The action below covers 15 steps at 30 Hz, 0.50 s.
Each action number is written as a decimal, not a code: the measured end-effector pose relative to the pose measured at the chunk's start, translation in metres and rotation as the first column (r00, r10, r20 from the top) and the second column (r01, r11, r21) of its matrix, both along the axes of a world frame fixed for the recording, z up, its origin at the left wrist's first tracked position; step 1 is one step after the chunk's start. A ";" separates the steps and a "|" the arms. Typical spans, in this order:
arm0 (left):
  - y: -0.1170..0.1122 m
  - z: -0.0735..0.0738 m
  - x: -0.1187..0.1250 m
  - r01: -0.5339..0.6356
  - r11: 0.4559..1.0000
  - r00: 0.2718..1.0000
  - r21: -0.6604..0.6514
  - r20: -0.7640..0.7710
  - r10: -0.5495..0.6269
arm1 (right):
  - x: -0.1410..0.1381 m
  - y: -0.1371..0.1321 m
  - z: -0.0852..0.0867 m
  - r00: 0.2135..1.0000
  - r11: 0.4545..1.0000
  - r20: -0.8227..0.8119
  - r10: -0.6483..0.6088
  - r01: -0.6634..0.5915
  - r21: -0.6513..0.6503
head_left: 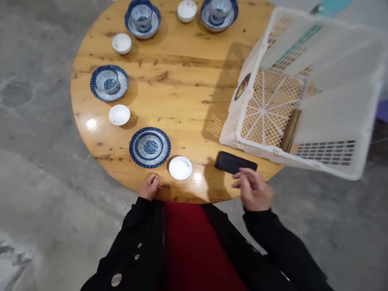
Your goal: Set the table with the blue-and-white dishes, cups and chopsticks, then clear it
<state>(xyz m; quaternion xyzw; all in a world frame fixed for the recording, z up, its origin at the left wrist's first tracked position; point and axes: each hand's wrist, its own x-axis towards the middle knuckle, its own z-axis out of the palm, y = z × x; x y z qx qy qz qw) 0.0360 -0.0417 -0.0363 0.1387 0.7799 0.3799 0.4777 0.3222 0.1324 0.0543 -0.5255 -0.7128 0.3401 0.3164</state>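
My left hand (150,186) rests at the near edge of the table with its fingers curled in and nothing visible in them. Just beyond it lies a flat blue-and-white patterned plate (150,147), and to its right stands a small white bowl (180,167). My right hand (254,188), slightly blurred, hovers by the table's edge with bent fingers partly apart, holding nothing I can see. Its fingertips overlap the near right end of a black phone-like object (235,162) in view; whether they touch it I cannot tell.
A white plastic basket (235,125) stands on the right, with thin brown sticks (291,130) inside. Around the round wooden table (172,97) are a plate with a glassy bowl (109,83), two similar sets (142,20) farther back, and small white bowls (119,114).
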 end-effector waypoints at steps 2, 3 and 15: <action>-0.002 0.000 -0.005 0.025 0.999 0.999 0.022 0.035 -0.026 | -0.012 -0.029 -0.016 0.998 0.990 -0.045 0.053 -0.058 -0.128; -0.003 -0.001 -0.007 0.034 0.999 0.998 0.033 0.052 -0.035 | -0.019 -0.042 -0.022 0.995 0.981 -0.069 0.066 -0.077 -0.177; 0.002 -0.002 -0.021 0.017 1.000 0.986 0.005 0.167 -0.018 | -0.053 -0.072 -0.029 0.991 0.944 -0.130 0.014 -0.056 -0.326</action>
